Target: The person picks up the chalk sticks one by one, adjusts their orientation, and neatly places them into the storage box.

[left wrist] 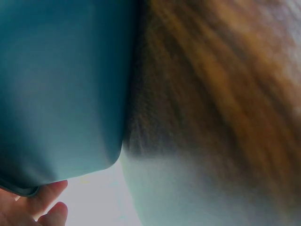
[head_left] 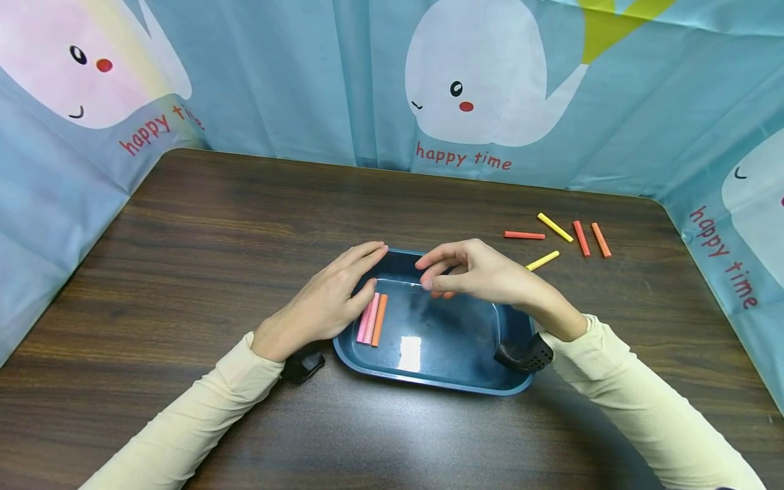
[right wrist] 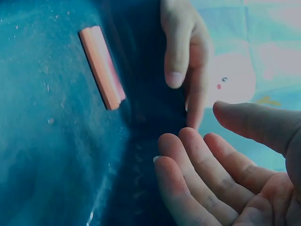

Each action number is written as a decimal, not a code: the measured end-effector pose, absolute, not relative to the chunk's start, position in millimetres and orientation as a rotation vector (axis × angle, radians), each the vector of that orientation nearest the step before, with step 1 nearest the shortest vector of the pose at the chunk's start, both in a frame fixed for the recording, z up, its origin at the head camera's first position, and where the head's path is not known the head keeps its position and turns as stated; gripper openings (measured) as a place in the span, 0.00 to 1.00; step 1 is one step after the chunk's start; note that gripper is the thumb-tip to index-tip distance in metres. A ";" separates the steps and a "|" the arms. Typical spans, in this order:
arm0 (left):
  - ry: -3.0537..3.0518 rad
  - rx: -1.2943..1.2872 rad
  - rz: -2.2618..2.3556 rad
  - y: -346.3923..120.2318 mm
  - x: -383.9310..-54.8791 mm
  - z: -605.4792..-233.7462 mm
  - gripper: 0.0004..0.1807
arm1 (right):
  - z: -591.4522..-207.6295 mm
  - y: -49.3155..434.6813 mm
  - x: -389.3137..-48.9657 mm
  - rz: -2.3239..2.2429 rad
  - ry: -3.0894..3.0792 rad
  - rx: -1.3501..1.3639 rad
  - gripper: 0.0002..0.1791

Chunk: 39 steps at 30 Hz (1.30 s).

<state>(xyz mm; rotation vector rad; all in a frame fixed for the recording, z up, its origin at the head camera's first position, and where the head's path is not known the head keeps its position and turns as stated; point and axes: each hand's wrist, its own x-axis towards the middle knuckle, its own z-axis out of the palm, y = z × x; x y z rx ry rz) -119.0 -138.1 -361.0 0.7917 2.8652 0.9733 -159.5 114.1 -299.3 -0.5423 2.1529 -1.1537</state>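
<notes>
A dark blue tray (head_left: pixel 429 384) sits on the table. My left hand (head_left: pixel 324 292) holds its far left corner, thumb over the inner wall; in the left wrist view, fingertips (left wrist: pixel 51 193) show at the rim's outer side. Just inside the left wall lie two pink chalk sticks (head_left: pixel 369 320) and an orange chalk stick (head_left: pixel 379 321), side by side. Over the tray's far side hovers my right hand (head_left: pixel 484 272). Its fingers are loosely bent, and the right wrist view shows nothing between the thumb and fingers (right wrist: pixel 207 165).
Beyond the tray to the right lie a red chalk stick (head_left: pixel 524 235), a yellow one (head_left: pixel 555 228), another red one (head_left: pixel 582 239) and an orange one (head_left: pixel 601 240). A second yellow stick (head_left: pixel 542 260) is partly behind my right hand. Blue curtains (head_left: pixel 275 82) border the wooden table (head_left: pixel 184 238).
</notes>
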 end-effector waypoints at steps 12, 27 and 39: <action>2.873 0.795 0.982 -138.1 -119.7 -361.5 0.30 | -291.4 130.8 -161.3 -1.142 2.267 -0.529 0.21; 2.870 0.796 0.983 -138.3 -119.8 -361.3 0.30 | -275.7 156.4 -159.7 -1.234 2.342 -0.467 0.21; 2.872 0.814 0.983 -138.3 -119.0 -362.2 0.30 | -272.1 183.0 -160.8 -1.244 2.431 -0.395 0.24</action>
